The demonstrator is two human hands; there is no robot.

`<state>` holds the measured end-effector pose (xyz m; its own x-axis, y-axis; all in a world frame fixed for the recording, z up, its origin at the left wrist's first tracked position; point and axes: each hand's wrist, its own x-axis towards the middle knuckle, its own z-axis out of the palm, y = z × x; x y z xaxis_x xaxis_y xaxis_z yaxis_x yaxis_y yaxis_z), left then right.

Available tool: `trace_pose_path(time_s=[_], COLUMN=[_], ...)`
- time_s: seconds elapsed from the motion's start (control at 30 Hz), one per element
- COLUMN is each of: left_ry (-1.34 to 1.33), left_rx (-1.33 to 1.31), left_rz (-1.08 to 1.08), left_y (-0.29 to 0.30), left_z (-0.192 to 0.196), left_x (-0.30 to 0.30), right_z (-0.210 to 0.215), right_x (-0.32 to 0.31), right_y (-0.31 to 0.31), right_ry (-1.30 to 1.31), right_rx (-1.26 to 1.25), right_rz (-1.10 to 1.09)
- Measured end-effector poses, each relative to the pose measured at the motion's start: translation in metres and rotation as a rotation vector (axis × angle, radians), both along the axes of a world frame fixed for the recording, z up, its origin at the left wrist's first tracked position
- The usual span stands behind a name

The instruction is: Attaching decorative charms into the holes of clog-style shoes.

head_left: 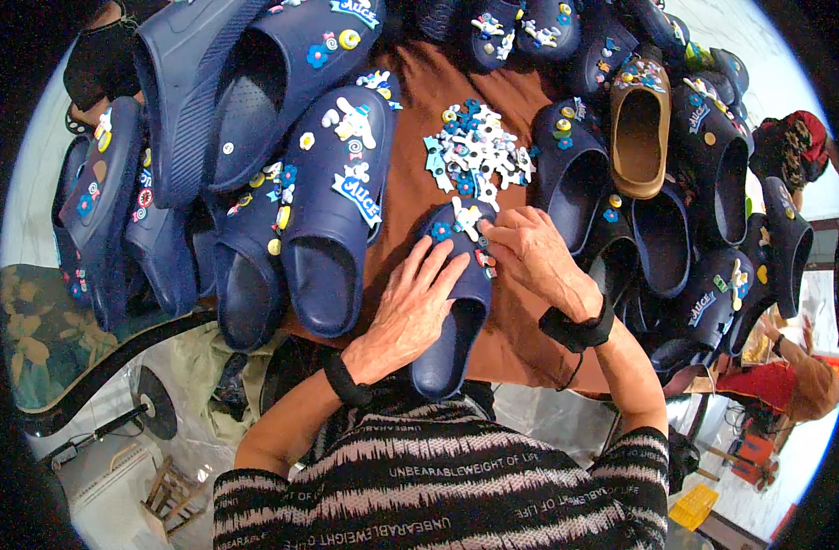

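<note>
A navy clog [445, 353] lies on the brown cloth in front of me, its toe pointing away. My left hand [412, 307] is laid over its upper from the left side, fingers curved across the top and holding it. My right hand [537, 255] is closed at the right side of the toe, its fingertips pinched together; whatever is between them is hidden. On the toe sit a white figure charm [465, 217], a blue flower charm [441, 231] and small red-and-white charms. Just beyond lies a heap of loose charms [479, 151], mostly white, blue and black.
Decorated navy clogs, among them a large one [323, 284], crowd the left. More navy clogs [575, 192] and a brown clog [638, 137] stand at the right. Brown cloth [410, 101] covers the table. Another person's arm and red clothing [777, 380] show at far right.
</note>
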<state>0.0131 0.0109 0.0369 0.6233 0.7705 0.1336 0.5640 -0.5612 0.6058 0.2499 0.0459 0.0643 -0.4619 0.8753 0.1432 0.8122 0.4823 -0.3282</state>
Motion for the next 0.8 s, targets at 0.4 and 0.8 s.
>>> trace_pose_path(time_s=[0.4,0.8], left_ry=[0.009,0.021], left_rx=[0.006,0.017], left_rz=[-0.007,-0.009], left_y=[0.001,0.001], left_z=[0.005,0.003], left_x=[0.000,-0.001], right_z=[-0.004,-0.011], right_x=[-0.001,0.005], right_y=[0.016,0.031], right_ry=[0.426,0.481], right_rx=[-0.346,-0.425], right_rz=[-0.257,-0.311])
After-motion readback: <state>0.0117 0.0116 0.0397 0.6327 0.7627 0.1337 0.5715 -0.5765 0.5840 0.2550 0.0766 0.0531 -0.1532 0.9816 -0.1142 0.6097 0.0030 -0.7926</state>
